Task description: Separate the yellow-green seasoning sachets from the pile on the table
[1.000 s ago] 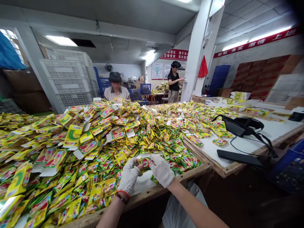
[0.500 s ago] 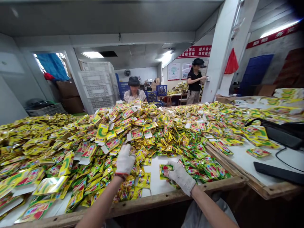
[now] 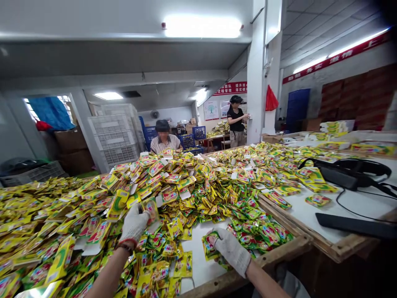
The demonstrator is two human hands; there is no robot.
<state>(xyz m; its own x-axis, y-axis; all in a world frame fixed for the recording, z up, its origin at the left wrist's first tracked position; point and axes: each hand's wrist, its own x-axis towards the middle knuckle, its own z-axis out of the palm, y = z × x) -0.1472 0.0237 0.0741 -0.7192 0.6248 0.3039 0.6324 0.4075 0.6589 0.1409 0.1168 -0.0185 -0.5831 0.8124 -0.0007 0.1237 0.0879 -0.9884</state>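
Note:
My left hand [image 3: 135, 225], in a white knitted glove, is closed on a small yellow printed box [image 3: 151, 210] just above the front of the pile. Motion smears the box, so its print cannot be read. My right hand [image 3: 233, 251], gloved too, grips a green and yellow sachet [image 3: 208, 246] between thumb and fingers, low over the white tabletop [image 3: 198, 234]. Below that hand, part of another sachet shows. Loose sachets [image 3: 263, 231] lie right of my right hand, and yellow sachets [image 3: 184, 265] spread between both hands. Printed boxes [image 3: 159, 167] are heaped farther back.
A wooden rim [image 3: 229, 281] edges the table in front of me. To the right lie a black headset [image 3: 341, 174] with a cable and a flat black bar [image 3: 353, 225]. One person [image 3: 166, 138] sits behind the pile; another [image 3: 237, 122] stands by the pillar [image 3: 256, 82].
My left hand has moved left and now shows a box in its fingers. My right hand still holds the sachet near the same spot. The view has tilted up and turned right.

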